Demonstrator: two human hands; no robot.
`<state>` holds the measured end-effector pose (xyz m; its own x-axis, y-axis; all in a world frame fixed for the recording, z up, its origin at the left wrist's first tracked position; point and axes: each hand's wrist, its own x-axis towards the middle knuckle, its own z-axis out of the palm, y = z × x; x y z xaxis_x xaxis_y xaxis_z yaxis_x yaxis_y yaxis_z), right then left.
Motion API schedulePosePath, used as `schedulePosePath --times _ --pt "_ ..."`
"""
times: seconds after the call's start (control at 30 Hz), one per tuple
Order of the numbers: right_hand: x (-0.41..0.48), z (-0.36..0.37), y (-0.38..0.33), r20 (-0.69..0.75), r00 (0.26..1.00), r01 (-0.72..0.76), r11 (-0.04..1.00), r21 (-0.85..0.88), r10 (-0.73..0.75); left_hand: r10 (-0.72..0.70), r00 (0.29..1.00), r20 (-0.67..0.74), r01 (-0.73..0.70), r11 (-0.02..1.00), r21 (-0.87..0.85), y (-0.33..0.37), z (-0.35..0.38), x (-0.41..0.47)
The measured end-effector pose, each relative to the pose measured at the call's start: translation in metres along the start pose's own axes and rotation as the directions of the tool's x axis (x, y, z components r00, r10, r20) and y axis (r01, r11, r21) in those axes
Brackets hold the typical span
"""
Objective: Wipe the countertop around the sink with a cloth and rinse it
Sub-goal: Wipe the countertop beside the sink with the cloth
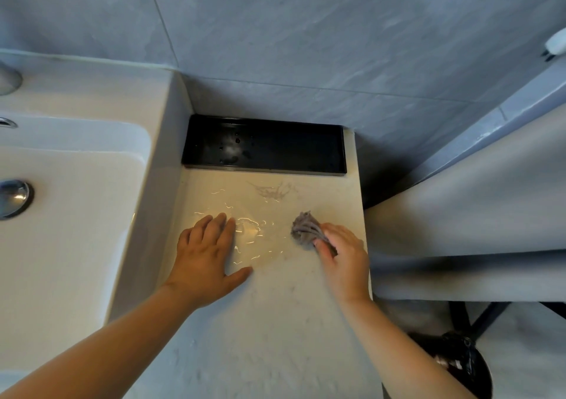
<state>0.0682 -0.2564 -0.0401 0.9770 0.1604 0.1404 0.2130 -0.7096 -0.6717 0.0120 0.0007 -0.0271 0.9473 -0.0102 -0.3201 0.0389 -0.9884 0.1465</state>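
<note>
Wiping is underway: right hand [343, 257] grips the bunched cloth [306, 228] at frame centre-right. Left hand [208, 257] rests flat, fingers together. Next, probably sweep left across the countertop's [275, 322] wet patch [245, 230].

We see a pale countertop [275, 322] with a black tray [291, 150] along its back edge. A film of water [248, 230] glistens across its middle. Our left hand [208, 263] lies flat near the left edge. Near the right edge sits a bunched grey cloth [303, 230], gripped by our right hand [343, 257].

Wet film is glistening on the smooth, pale stone-like bench [275, 300]; cloth [304, 230] looking nubby, tray [266, 165] gleaming black, probably plastic.
</note>
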Motion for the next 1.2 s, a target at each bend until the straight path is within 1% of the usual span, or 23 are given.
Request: schedulePosePath --times 0.1,0.13,0.2,0.27,0.33,0.4,0.47,0.53,0.63,0.7,0.8,0.87,0.93,1.0,1.1,1.2 --pt "-0.003 -0.011 -0.013 0.085 0.988 -0.141 0.982 0.122 0.131 0.008 1.0 0.024 -0.008 1.0 0.004 -0.001 -0.003 0.0" --pt "0.001 -0.017 -0.016 0.092 0.985 -0.159 0.971 0.176 0.144 0.008 1.0 0.023 -0.008 1.0 -0.005 0.0 -0.005 0.0" --pt "0.016 -0.031 -0.024 0.043 0.993 -0.121 0.966 0.229 0.114 0.008 1.0 0.023 -0.008 1.0 -0.021 0.0 -0.006 -0.001" --pt "0.042 -0.038 -0.028 -0.007 0.999 -0.049 0.981 0.186 0.051 0.006 1.0 0.023 -0.005 0.999 -0.036 0.0 -0.006 -0.002" --pt "0.072 -0.033 -0.027 -0.015 1.0 0.006 0.996 0.094 -0.004 0.003 1.0 0.018 -0.002 0.999 -0.043 0.001 -0.006 -0.003" --pt "0.099 -0.02 -0.023 0.023 0.998 0.057 0.998 0.005 -0.057 0.0 1.0 0.007 0.001 0.998 -0.058 0.001 -0.006 -0.003" --pt "0.114 -0.003 -0.016 0.09 0.99 0.116 0.99 -0.083 -0.109 -0.007 1.0 0.004 0.007 0.996 -0.088 0.0 -0.005 -0.004" --pt "0.114 0.014 -0.01 0.102 0.988 0.124 0.984 -0.124 -0.112 -0.004 1.0 0.009 0.005 0.994 -0.109 -0.001 -0.002 -0.006" --pt "0.102 0.029 -0.008 -0.024 0.999 0.022 0.998 -0.056 -0.024 0.006 1.0 0.002 -0.006 0.994 -0.106 -0.001 -0.002 -0.008" --pt "0.092 0.032 -0.011 -0.045 0.999 -0.002 1.0 -0.027 0.001 0.008 1.0 -0.02 -0.011 0.99 -0.14 -0.002 -0.004 -0.009" --pt "0.071 0.034 -0.019 -0.019 0.999 0.03 0.999 -0.018 -0.031 0.002 0.995 -0.096 -0.018 0.987 -0.161 -0.005 -0.005 -0.018" --pt "0.055 0.034 -0.023 -0.015 0.999 0.04 0.999 -0.017 -0.04 -0.035 0.993 -0.115 0.016 0.986 -0.164 -0.006 0.0 -0.033" --pt "0.04 0.034 -0.025 -0.001 0.999 0.049 0.998 -0.025 -0.049 -0.074 0.992 -0.106 0.053 0.979 -0.197 -0.008 0.007 -0.048" --pt "0.026 0.034 -0.028 0.01 0.998 0.059 0.998 -0.036 -0.058 -0.117 0.991 -0.066 0.099 0.967 -0.237 -0.008 0.012 -0.06" --pt "0.005 0.034 -0.034 0.022 0.998 0.059 0.997 -0.048 -0.058 -0.164 0.986 -0.029 0.152 0.957 -0.246 -0.009 0.019 -0.071" --pt "-0.006 0.03 -0.04 0.089 0.996 0.024 1.0 -0.02 -0.022 -0.156 0.987 -0.043 0.143 0.965 -0.218 -0.014 0.029 -0.076"
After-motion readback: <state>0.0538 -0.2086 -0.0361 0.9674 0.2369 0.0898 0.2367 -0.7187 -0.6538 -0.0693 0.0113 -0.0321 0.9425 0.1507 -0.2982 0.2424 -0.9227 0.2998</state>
